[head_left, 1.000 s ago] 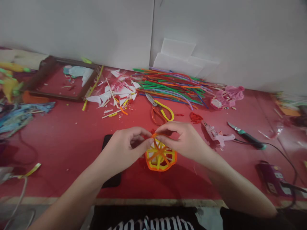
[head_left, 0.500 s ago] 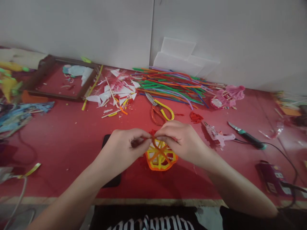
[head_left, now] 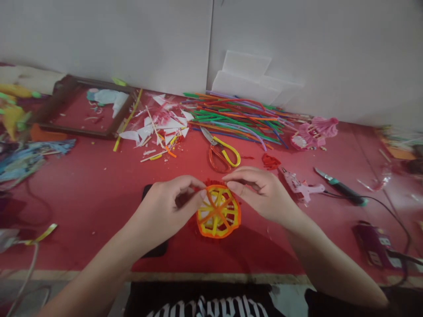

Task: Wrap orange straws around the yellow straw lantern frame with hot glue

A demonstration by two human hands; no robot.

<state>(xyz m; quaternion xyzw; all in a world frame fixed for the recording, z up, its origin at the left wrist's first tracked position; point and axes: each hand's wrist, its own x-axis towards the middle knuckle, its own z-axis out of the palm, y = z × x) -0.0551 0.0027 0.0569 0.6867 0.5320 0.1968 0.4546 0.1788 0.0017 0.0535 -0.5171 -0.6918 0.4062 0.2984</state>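
Note:
A round wheel-like piece [head_left: 216, 211] of orange and yellow pipe cleaners, with crossing spokes, is held up over the red table. My left hand [head_left: 173, 204] pinches its upper left rim between thumb and fingers. At the upper right of the rim, my right hand [head_left: 261, 191] has thumb and forefinger closed on the edge. Some red fuzzy bits [head_left: 214, 182] show behind the top of the wheel, between the hands. Under my left wrist lies a black phone-like slab [head_left: 155, 250], partly hidden. Scissors [head_left: 228, 154] with yellow and orange handles lie just beyond my hands.
Many coloured pipe cleaners [head_left: 231, 116] are piled near the wall, with white scraps [head_left: 170, 127] to their left. On the right lie a pink glue gun [head_left: 302, 187] with its cord, a knife [head_left: 343, 187] and a purple power strip [head_left: 376, 246]. A brown frame [head_left: 79, 130] stands left.
My hands have moved apart from the meeting point at the wheel's top to either side of it. The wheel has shifted slightly left and its orange upper rim now shows between them.

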